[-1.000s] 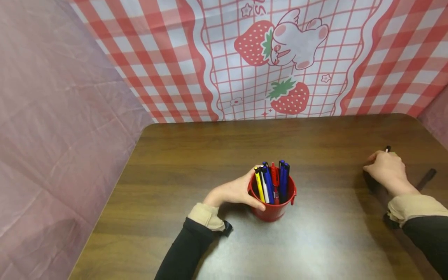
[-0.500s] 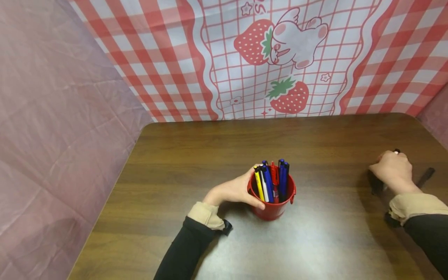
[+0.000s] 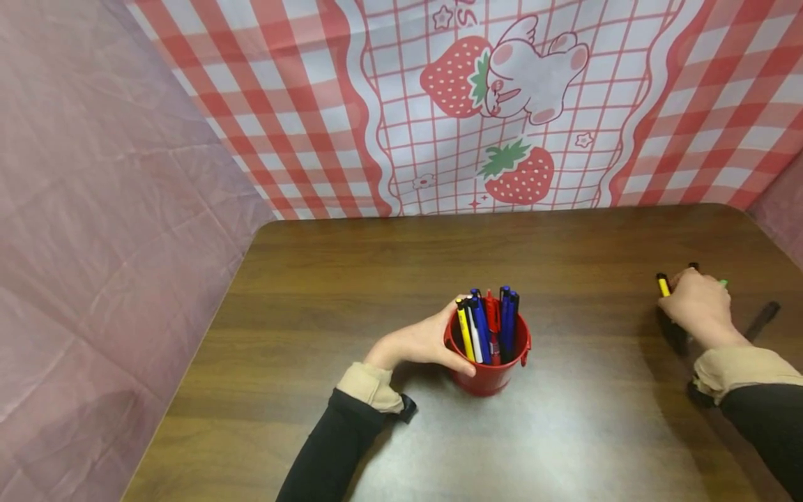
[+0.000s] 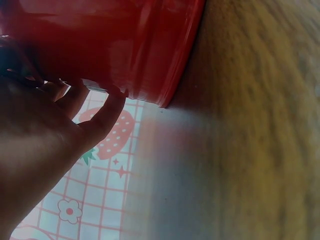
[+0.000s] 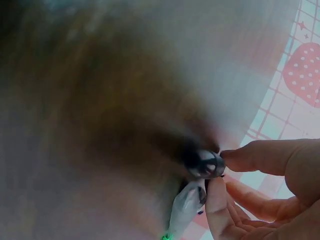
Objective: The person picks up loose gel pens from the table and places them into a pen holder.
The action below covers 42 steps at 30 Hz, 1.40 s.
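Observation:
My left hand (image 3: 426, 341) grips the side of a small red bucket (image 3: 486, 380) on the table, its thumb along the near rim. Several pens (image 3: 483, 331) stand upright in the bucket, yellow, white, blue and red ones. Over at the right, my right hand (image 3: 699, 307) pinches a pen, whose round dark end (image 5: 207, 165) shows between finger and thumb in the right wrist view. A yellow pen end with a black tip (image 3: 663, 284) sticks out left of this hand. Beside the fingers lies a whitish pen (image 5: 185, 212) with a green tip; the hand hides the rest.
A dark, elongated object (image 3: 762, 319) lies right of my right wrist. The brown wooden table (image 3: 345, 265) has rounded far corners and ends at a red-checked cloth (image 3: 301, 97) with strawberries. Pinkish fabric (image 3: 125, 230) hangs on the left.
My right hand moved slightly right, then back left. A yellow pen end with a black tip now shows left of it. The left hand and the bucket stay put.

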### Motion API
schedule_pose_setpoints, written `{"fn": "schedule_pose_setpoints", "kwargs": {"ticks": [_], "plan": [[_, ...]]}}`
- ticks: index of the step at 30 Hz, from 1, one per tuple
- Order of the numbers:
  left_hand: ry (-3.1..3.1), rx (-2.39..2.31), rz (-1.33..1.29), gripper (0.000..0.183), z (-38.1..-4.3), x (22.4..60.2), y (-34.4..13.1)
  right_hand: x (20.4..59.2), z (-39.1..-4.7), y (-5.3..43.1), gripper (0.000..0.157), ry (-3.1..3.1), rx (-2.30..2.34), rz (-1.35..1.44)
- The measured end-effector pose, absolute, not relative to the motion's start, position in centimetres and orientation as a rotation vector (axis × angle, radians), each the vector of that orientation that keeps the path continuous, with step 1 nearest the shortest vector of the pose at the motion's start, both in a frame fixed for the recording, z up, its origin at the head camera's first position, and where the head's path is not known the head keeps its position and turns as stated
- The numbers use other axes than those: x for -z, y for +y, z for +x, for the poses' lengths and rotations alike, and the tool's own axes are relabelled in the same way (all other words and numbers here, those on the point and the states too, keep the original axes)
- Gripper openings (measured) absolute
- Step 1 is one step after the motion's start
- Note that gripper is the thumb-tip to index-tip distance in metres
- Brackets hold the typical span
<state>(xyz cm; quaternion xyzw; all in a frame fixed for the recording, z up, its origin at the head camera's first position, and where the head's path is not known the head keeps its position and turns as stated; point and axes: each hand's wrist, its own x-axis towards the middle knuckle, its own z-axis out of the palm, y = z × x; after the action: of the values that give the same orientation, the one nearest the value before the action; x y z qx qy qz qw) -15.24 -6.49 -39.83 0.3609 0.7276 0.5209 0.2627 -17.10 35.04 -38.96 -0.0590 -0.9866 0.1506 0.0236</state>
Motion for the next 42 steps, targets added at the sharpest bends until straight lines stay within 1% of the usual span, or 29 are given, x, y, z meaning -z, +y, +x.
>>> {"fn": "schedule_pose_setpoints", "kwargs": {"ticks": [2, 5, 9, 16, 20, 27, 31, 34, 39, 42], "plan": [[1.966, -1.408, 0.974, 0.089, -15.2, 39.8, -6.5, 38.9, -17.0, 34.8, 0.033, -3.051, -0.497, -0.228], [1.964, -1.406, 0.969, 0.089, -15.2, 39.9, -6.5, 38.6, -16.8, 34.4, 0.046, -3.018, -0.561, -0.284], [1.971, -1.410, 0.962, 0.089, -15.2, 39.9, -6.5, 37.6, -16.7, 33.4, 0.055, -2.934, -0.609, -0.267], [1.979, -1.414, 0.975, 0.089, -15.1, 40.0, -6.5, 35.6, -15.8, 31.0, 0.062, -2.808, -0.667, -0.229], [1.984, -1.405, 0.966, 0.089, -15.1, 40.0, -6.5, 34.6, -15.0, 29.5, 0.055, -2.703, -0.690, -0.176], [1.990, -1.388, 0.937, 0.087, -14.9, 39.4, -6.5, 32.4, -13.5, 26.6, 0.037, -2.536, -0.719, -0.055], [1.995, -1.386, 0.933, 0.089, -15.1, 39.9, -6.5, 31.3, -12.5, 25.1, 0.027, -2.493, -0.749, 0.016], [2.001, -1.376, 0.912, 0.090, -15.0, 39.6, -6.4, 30.6, -11.6, 24.3, 0.023, -2.481, -0.790, 0.057], [1.987, -1.375, 0.912, 0.085, -14.3, 37.9, -6.6, 29.3, -10.1, 22.7, 0.021, -2.410, -0.852, 0.084], [1.968, -1.394, 0.928, 0.083, -14.1, 37.3, -6.6, 28.8, -9.4, 21.5, 0.018, -2.283, -0.926, 0.159]]}}
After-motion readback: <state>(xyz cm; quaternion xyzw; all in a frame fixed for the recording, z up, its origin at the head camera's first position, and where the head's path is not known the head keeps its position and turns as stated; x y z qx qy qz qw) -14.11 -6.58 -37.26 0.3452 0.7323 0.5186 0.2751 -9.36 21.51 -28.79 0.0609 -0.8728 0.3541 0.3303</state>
